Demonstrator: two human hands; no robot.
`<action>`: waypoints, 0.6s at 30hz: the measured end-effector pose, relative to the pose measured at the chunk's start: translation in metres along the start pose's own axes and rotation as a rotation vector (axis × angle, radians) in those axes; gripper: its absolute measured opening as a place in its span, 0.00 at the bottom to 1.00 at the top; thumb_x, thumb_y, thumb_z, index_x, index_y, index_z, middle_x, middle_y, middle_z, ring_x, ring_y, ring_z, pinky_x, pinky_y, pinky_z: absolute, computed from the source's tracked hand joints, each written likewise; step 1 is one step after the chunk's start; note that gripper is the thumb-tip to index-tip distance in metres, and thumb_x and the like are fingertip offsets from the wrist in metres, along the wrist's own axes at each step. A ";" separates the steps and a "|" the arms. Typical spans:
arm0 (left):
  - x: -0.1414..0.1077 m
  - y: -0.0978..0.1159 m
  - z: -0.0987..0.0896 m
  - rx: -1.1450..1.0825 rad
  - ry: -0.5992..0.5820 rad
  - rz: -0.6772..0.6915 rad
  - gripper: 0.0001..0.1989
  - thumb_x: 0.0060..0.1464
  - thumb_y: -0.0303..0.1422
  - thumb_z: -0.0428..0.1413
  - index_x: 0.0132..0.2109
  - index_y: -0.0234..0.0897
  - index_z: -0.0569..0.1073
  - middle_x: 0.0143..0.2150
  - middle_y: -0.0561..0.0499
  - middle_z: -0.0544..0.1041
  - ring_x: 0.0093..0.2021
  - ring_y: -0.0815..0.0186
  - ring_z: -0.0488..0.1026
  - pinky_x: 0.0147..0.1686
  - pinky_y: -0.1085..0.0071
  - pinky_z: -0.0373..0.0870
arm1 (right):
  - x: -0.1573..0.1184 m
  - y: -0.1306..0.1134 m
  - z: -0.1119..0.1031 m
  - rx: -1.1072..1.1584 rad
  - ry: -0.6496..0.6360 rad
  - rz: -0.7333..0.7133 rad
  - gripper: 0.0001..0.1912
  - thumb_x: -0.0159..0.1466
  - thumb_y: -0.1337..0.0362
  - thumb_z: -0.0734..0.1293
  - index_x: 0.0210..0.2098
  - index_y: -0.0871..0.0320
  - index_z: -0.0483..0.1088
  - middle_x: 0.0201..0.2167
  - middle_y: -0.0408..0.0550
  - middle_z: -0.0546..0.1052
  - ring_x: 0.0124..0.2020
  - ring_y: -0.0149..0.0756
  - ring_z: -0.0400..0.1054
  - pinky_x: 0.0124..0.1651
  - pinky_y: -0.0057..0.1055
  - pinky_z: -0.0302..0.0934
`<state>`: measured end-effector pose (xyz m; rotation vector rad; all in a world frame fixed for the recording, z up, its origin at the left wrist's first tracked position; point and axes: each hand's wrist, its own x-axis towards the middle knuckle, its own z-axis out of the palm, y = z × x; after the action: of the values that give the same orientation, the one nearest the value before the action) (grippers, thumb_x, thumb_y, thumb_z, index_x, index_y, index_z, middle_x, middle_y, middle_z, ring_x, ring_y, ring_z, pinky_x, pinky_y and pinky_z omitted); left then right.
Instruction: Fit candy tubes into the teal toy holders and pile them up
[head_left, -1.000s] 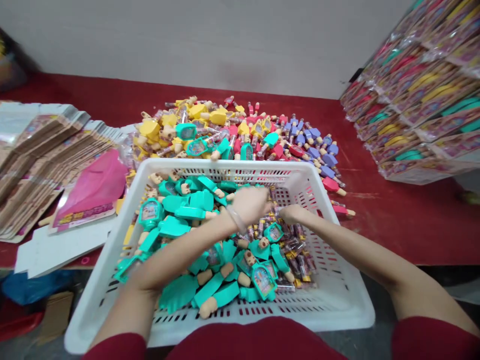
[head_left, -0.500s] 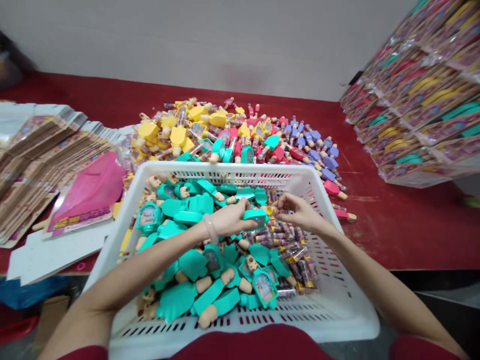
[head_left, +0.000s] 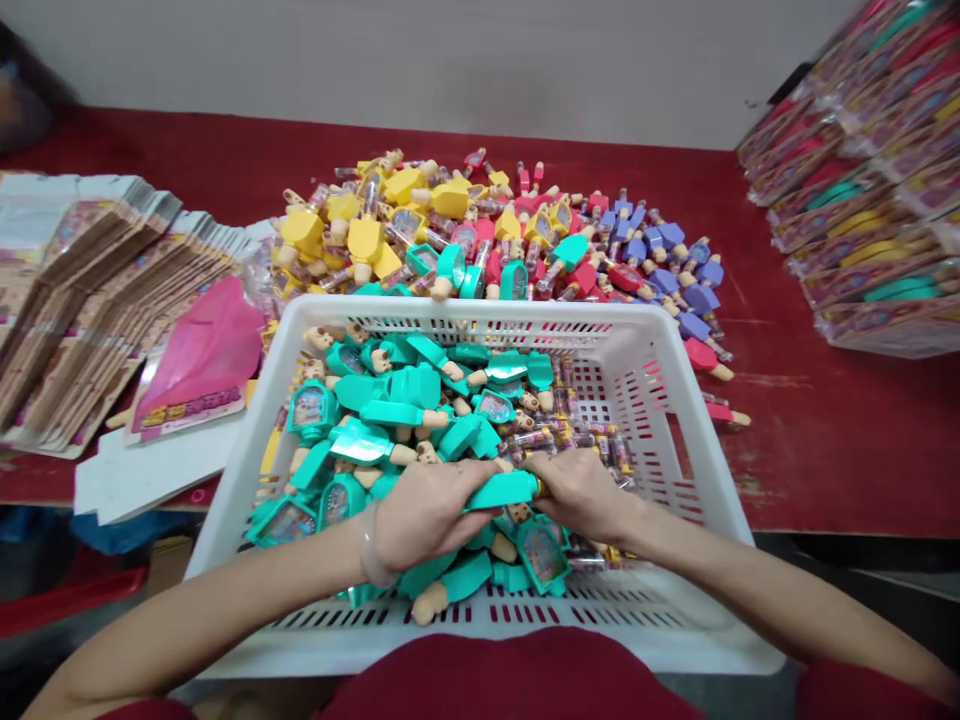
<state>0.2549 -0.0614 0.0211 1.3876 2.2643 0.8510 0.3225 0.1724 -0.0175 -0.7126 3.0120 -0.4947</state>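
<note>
My left hand (head_left: 424, 510) is closed around a teal popsicle-shaped plastic toy (head_left: 506, 490), held level over the basket. My right hand (head_left: 586, 492) pinches a small candy tube at the toy's right end; only a bit of its yellow end (head_left: 535, 489) shows, the rest being covered by my fingers. Both hands are over a white slotted plastic basket (head_left: 705, 610). Teal toys (head_left: 401, 390) with beige, stick-like ends fill its left and middle. To the right lie many small clear tubes (head_left: 536, 440) with purple labels and yellow ends.
Behind the basket, yellow toys (head_left: 365, 240), red ones and purple ones (head_left: 664, 280) are heaped on the red table (head_left: 862, 450). Stacks of printed cards (head_left: 82, 300) and a pink packet (head_left: 199, 350) lie at left. Packed toys (head_left: 885, 230) stand stacked at right.
Both hands have come closer to my body with the toy and tube. The tube's yellow end, apart from my palm and visible before, is now mostly hidden by my right fingers.
</note>
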 end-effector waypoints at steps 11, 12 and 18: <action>0.007 0.006 0.016 -0.724 -0.343 -0.559 0.18 0.51 0.48 0.57 0.36 0.35 0.73 0.22 0.57 0.68 0.20 0.71 0.64 0.20 0.75 0.58 | -0.011 -0.021 0.008 -0.022 -0.466 0.058 0.06 0.59 0.66 0.63 0.34 0.60 0.69 0.26 0.48 0.77 0.23 0.35 0.67 0.23 0.30 0.41; 0.007 0.005 0.019 -0.818 -0.369 -0.635 0.19 0.50 0.49 0.57 0.36 0.35 0.72 0.20 0.58 0.65 0.17 0.73 0.60 0.17 0.75 0.55 | -0.011 -0.022 0.008 -0.018 -0.496 0.091 0.07 0.58 0.65 0.64 0.35 0.60 0.70 0.27 0.49 0.78 0.24 0.36 0.68 0.23 0.30 0.42; 0.003 -0.002 0.027 -0.718 -0.329 -0.567 0.21 0.55 0.50 0.52 0.39 0.34 0.72 0.22 0.55 0.68 0.19 0.72 0.63 0.18 0.75 0.57 | -0.004 -0.024 -0.001 0.072 -0.542 0.207 0.06 0.57 0.69 0.62 0.33 0.61 0.70 0.29 0.51 0.77 0.28 0.38 0.69 0.25 0.29 0.48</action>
<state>0.2680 -0.0505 -0.0007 0.4820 1.6903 0.9921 0.3364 0.1546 -0.0096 -0.4331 2.5067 -0.3319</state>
